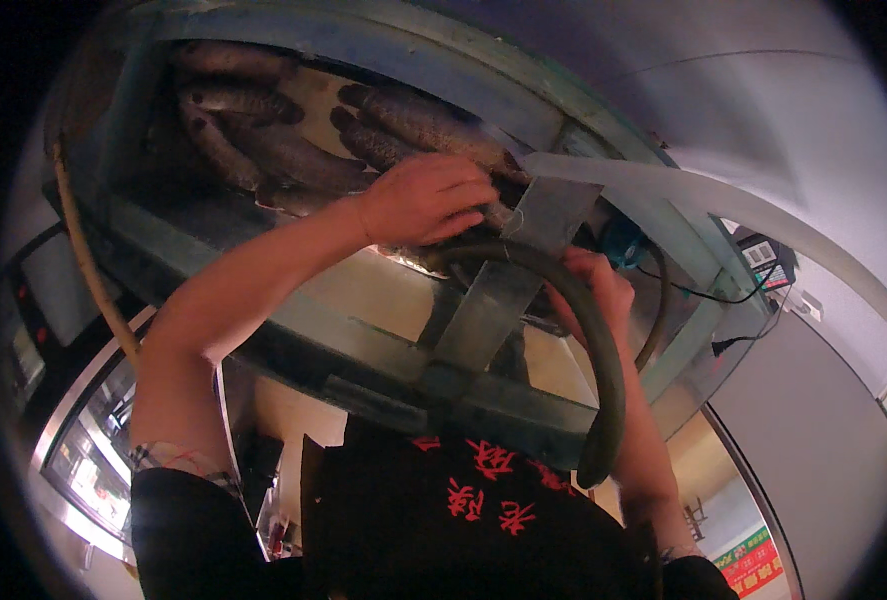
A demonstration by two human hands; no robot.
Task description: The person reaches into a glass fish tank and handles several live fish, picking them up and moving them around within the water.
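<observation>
Several dark, scaly fish [293, 154] lie close together in a fish tank [263, 330]. My left hand [436, 199] reaches over the front edge to the fish nearest the cross brace [488, 315], its fingers bent. What lies under its fingertips is hidden. On the brace's other side is my right hand [597, 289], fingers curled, partly behind a thick dark hose [608, 375]. Whether it grips anything does not show. This hose arches over the brace, and its end hangs past the tank's front edge. A thin pale strand [516, 223] lies against the brace.
A blue-green device [623, 244] sits at the tank's right end, with a black cord [721, 298] running rightward. An unattached plug [725, 346] hangs beside the tank. Along the left end leans a wooden stick [87, 255]. A black apron [451, 525] with red writing touches the front edge.
</observation>
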